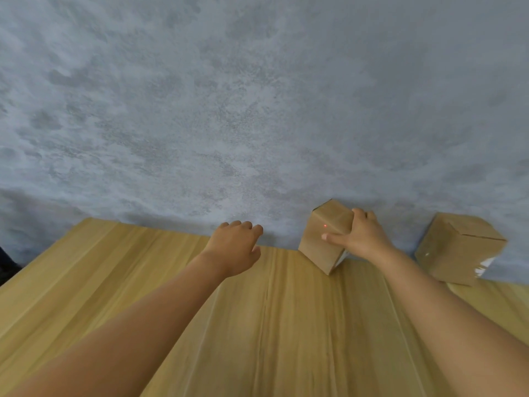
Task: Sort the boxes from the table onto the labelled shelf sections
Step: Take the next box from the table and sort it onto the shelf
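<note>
left hand (236,247): loosely curled, empty | right hand (362,237): grip closed

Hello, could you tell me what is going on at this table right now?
A person is working at a wooden table set against a grey wall. Their right hand grips a small cardboard box at the table's far edge, tilted on one corner. The left hand hovers beside it, holding nothing. A second cardboard box sits further right, untouched. No shelf is in view.

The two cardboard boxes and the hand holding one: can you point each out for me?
Held box (320,242): head view, on its front cardboard face.
Right hand (359,236): head view, on the back of the hand gripping that box.
Second box (455,250): head view, on its side face, far right.
</note>
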A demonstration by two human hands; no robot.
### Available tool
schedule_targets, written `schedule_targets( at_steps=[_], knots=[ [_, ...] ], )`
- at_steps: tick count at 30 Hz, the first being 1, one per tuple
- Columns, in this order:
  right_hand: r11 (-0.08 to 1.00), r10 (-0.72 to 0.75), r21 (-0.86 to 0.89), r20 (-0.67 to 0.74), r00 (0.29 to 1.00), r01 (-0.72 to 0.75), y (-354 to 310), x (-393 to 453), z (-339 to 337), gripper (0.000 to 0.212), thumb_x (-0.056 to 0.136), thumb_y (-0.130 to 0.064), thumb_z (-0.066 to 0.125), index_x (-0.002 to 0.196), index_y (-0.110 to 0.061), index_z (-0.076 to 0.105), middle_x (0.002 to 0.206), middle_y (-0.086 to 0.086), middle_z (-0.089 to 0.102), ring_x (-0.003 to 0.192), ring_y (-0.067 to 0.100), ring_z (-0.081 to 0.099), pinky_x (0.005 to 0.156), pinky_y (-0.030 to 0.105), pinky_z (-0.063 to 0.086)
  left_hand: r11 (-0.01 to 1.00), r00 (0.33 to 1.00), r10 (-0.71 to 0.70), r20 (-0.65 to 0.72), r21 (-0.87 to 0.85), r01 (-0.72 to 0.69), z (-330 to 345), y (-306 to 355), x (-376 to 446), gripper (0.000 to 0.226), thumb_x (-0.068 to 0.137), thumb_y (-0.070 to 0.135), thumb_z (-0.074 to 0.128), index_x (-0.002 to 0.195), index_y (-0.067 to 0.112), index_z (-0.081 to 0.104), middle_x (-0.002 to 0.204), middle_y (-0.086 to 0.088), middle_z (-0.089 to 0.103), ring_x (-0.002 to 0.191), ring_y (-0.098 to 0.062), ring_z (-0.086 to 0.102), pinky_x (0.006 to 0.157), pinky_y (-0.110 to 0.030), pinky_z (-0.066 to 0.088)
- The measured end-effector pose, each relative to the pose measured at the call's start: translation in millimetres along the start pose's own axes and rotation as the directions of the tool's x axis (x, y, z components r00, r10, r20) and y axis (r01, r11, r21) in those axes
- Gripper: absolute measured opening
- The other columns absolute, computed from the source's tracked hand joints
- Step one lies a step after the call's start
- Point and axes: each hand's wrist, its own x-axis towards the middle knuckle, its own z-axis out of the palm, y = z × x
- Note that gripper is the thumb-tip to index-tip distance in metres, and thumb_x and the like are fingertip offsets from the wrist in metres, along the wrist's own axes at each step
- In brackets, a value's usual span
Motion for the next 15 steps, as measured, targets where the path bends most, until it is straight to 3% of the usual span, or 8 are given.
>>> schedule_targets(
  at_steps=[3,6,8,11,13,15],
  knots=[
    [0.994,0.005,0.112,0.028,1.0,-0.008,8.4,-8.9,-5.2,0.103,0.074,-0.048,0.082,0.151,-0.011,0.025,0.143,0.013,0.034,0.128,0.03,0.046,0.101,0.037,0.041,1.0,1.0,0.005,-0.005,-0.015,-0.005,-3.9,1.7,4.2,0.035,0.098,0.036,0.042,0.128,0.02,0.051,0.111,0.001,0.061,0.101,-0.02,0.057,0.089,-0.032,0.044],
    [0.967,-0.012,0.254,0.005,1.0,0.01,17.3,-18.9,-10.9,0.095,0.074,-0.039,0.085,0.148,-0.01,0.032,0.138,0.007,0.044,0.119,0.022,0.05,0.092,0.029,0.042,0.999,1.0,0.015,-0.025,-0.049,-0.017,-11.3,7.1,8.1,0.039,0.099,0.037,0.042,0.134,0.021,0.049,0.116,0.0,0.061,0.106,-0.02,0.057,0.092,-0.032,0.044],
    [0.91,-0.02,0.414,0.011,1.0,0.014,20.8,-26.5,-13.7,0.086,0.076,-0.036,0.085,0.144,-0.013,0.037,0.133,0.001,0.05,0.112,0.016,0.053,0.088,0.027,0.043,0.995,1.0,0.0,-0.016,-0.104,-0.002,-17.1,10.7,10.9,0.042,0.1,0.039,0.042,0.139,0.023,0.046,0.122,0.0,0.06,0.111,-0.02,0.057,0.094,-0.032,0.044],
    [0.795,-0.041,0.606,0.025,0.999,0.018,22.9,-36.5,-18.1,0.088,0.071,-0.038,0.086,0.143,-0.022,0.038,0.134,-0.003,0.052,0.113,0.013,0.057,0.098,0.031,0.045,0.964,0.997,-0.069,0.029,-0.254,0.074,-26.6,15.7,16.0,0.046,0.101,0.048,0.04,0.14,0.024,0.046,0.127,0.0,0.06,0.112,-0.019,0.058,0.094,-0.034,0.047],
    [0.716,-0.1,0.697,0.054,0.994,0.034,20.9,-42.5,-23.0,0.096,0.055,-0.048,0.092,0.137,-0.029,0.044,0.132,-0.006,0.054,0.112,0.009,0.06,0.105,0.035,0.046,0.868,0.983,-0.149,0.109,-0.463,0.182,-36.3,20.6,18.9,0.052,0.101,0.057,0.035,0.139,0.023,0.047,0.124,-0.004,0.062,0.105,-0.019,0.06,0.091,-0.034,0.048],
    [0.64,-0.159,0.766,0.068,0.985,0.05,18.6,-45.2,-26.3,0.109,0.035,-0.059,0.097,0.131,-0.035,0.05,0.133,-0.007,0.056,0.115,0.011,0.063,0.108,0.04,0.046,0.688,0.953,-0.183,0.24,-0.662,0.299,-46.7,26.0,20.7,0.059,0.099,0.063,0.031,0.137,0.022,0.048,0.122,-0.006,0.062,0.099,-0.019,0.062,0.092,-0.035,0.048]
  ],
)
